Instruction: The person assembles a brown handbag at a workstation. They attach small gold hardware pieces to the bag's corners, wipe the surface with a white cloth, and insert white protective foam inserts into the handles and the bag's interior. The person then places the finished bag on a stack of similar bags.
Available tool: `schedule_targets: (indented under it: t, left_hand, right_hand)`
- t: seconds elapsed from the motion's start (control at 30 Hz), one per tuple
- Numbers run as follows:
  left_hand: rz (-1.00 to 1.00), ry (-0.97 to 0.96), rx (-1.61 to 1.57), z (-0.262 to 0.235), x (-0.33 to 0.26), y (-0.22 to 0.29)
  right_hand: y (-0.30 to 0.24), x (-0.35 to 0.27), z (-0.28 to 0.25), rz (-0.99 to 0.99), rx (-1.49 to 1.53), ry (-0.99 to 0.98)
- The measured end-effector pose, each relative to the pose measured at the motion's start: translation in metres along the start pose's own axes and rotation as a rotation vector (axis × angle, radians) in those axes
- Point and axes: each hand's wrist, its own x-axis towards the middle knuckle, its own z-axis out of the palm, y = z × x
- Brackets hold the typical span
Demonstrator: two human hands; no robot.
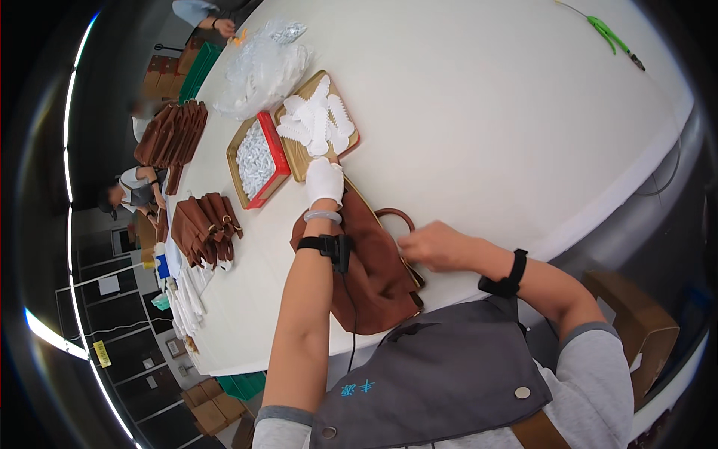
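- Handbag (374, 262): one, smooth brown leather-like, slumped on the white tabletop (486, 135); one curved handle (400, 215).
- Left hand (325, 183): white-gloved, at the handbag's far end; finger closure cannot be told.
- Right hand (434, 245): curled, right of the handbag; any pinch hidden.
- Beyond the handbag: one rectangular tray (299, 161), serrated white strips (318, 116).

A white-topped table (508, 127) carries a brown bag (366, 262) between the left hand (324, 183) and right hand (434, 245), a tray (294, 159) at the left hand's fingers, a red-sided box (276, 146) just left of it, a clear plastic bag (258, 75) beyond, brown pieces (206, 228) farther left, and a green-handled tool (600, 31) well beyond the right hand.
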Motion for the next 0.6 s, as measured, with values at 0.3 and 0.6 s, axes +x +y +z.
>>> schedule_targets:
  t: [0.3, 0.6]
  left_hand:
    - [0.025, 0.084, -0.384, -0.003, -0.01, 0.011]
    - [0.589, -0.135, -0.505, -0.11, -0.171, 0.058]
  right_hand:
    - [-0.06, -0.032, -0.001, -0.011, -0.002, -0.162]
    - [-0.007, -0.05, -0.059, 0.872, 0.204, 0.114]
